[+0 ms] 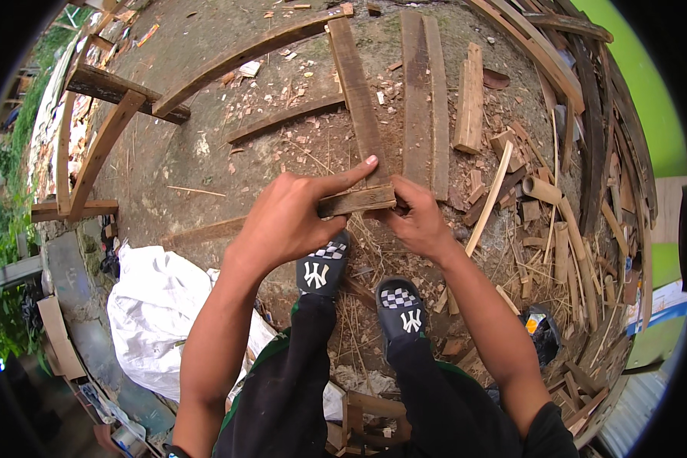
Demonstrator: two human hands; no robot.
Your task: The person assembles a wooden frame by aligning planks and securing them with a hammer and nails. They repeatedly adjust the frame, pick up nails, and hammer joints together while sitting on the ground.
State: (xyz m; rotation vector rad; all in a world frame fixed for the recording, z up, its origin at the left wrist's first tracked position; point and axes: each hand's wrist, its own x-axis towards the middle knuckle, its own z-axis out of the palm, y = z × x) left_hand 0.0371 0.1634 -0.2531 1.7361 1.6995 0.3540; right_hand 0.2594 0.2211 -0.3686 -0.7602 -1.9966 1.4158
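My left hand is closed around a rough wooden piece held crosswise above my feet, its index finger stretched forward toward a long plank. At the right end of that wooden piece, the fingers of my right hand are pinched on it. The long plank runs away from my hands, and its near end meets or passes behind the held piece; whether they are joined I cannot tell. My left palm hides the left end of the held piece.
Two wide boards and a short thick beam lie right of the plank. A wooden frame stands far left, near a white sack. Bamboo pieces and scraps litter the right, beside stacked planks along a green wall.
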